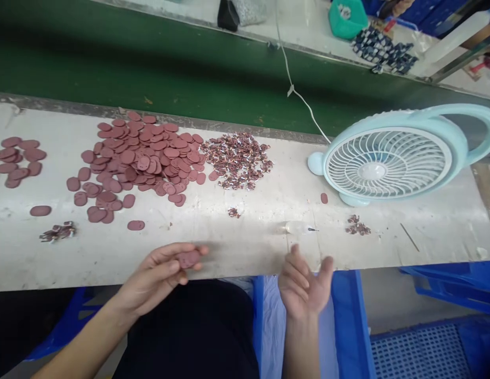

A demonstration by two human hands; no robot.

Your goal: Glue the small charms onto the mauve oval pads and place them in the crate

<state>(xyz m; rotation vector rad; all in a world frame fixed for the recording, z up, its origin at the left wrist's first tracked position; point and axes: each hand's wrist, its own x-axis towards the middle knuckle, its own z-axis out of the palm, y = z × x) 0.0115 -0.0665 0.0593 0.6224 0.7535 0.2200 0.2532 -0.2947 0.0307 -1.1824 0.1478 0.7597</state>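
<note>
My left hand (160, 273) pinches a flat, oval, reddish-brown piece (188, 258) between thumb and fingers, just above the bench's near edge. My right hand (305, 284) is apart from it, fingers spread and slightly curled, with nothing in them. Beyond the right hand a small clear bottle with a dark thin tip (300, 227) lies on its side. A big heap of matching oval pieces (150, 152) spreads over the bench left of centre. Beside it is a pile of tiny brown-and-white parts (240, 158), too small to name.
A light-blue fan (387, 158) stands at the right, its white cord (303, 105) running to the back. Smaller clusters of parts (358, 225) and ovals (19, 158) lie on the white bench (229, 247). A blue bin (349, 326) is below the edge.
</note>
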